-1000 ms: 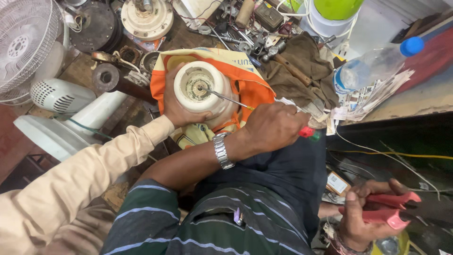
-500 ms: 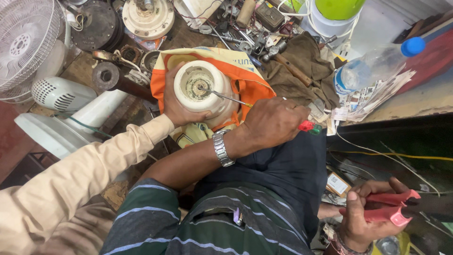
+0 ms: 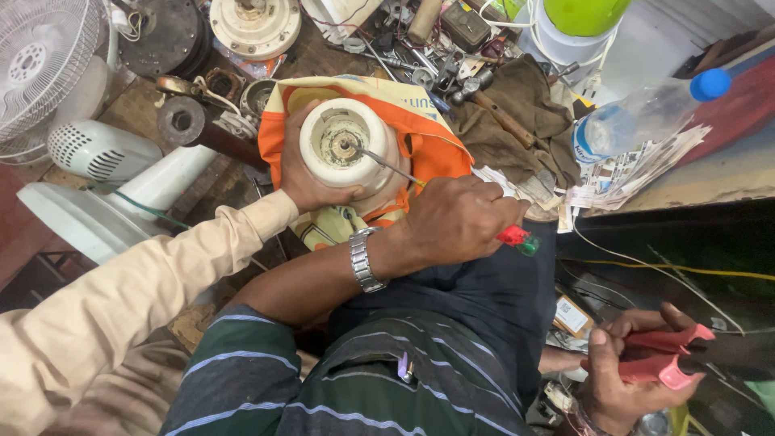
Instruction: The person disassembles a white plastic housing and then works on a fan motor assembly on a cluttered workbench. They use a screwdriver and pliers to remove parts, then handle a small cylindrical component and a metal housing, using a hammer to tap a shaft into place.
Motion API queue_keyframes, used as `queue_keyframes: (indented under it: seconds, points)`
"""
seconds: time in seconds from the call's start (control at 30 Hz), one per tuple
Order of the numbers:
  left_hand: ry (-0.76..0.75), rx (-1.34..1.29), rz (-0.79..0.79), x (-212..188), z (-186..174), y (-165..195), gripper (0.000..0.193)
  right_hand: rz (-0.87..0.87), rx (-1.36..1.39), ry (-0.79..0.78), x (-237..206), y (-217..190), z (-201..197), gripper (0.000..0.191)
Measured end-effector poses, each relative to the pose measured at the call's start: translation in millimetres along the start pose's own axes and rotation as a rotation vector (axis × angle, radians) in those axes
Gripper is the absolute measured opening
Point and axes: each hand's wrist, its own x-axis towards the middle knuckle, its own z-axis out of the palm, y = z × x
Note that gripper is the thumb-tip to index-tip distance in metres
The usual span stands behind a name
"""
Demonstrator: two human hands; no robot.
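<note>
My left hand (image 3: 456, 220), a metal watch on its wrist, is closed around a screwdriver (image 3: 517, 239) with a red and green handle. The thin shaft reaches left into the middle of a round white motor housing (image 3: 345, 149). A co-worker's hand (image 3: 305, 173) in a beige sleeve grips that housing from the left, over an orange and yellow cloth bag (image 3: 428, 133). My right hand (image 3: 626, 375) rests low at the right, closed on red-handled pliers (image 3: 666, 355).
A white table fan (image 3: 101, 173) and its grille (image 3: 36, 69) lie at the left. Motor parts (image 3: 254, 24), loose tools and a brown rag (image 3: 525, 109) crowd the bench behind. A plastic bottle (image 3: 646, 117) lies on papers at the right, and wires cross the dark area below it.
</note>
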Motion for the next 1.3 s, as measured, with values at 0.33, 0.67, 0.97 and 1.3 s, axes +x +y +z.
queue_keyframes:
  seconds: [0.33, 0.67, 0.97, 1.3]
  points:
    - [0.132, -0.028, 0.035, 0.9, -19.7, 19.1, 0.022, -0.092, 0.045, -0.158, -7.8, 3.8, -11.9, 0.068]
    - [0.147, -0.016, 0.063, -3.2, -21.2, 12.6, 0.028, -0.061, -0.025, -0.191, -9.9, -6.8, -11.9, 0.072]
    - [0.139, -0.056, 0.053, -2.2, -25.1, 10.0, 0.023, 0.025, -0.167, -0.146, -7.3, -30.9, -8.4, 0.075]
    - [0.141, -0.050, 0.042, -5.3, -21.7, 7.6, 0.024, -0.110, -0.157, -0.131, -5.0, -41.6, -16.1, 0.061]
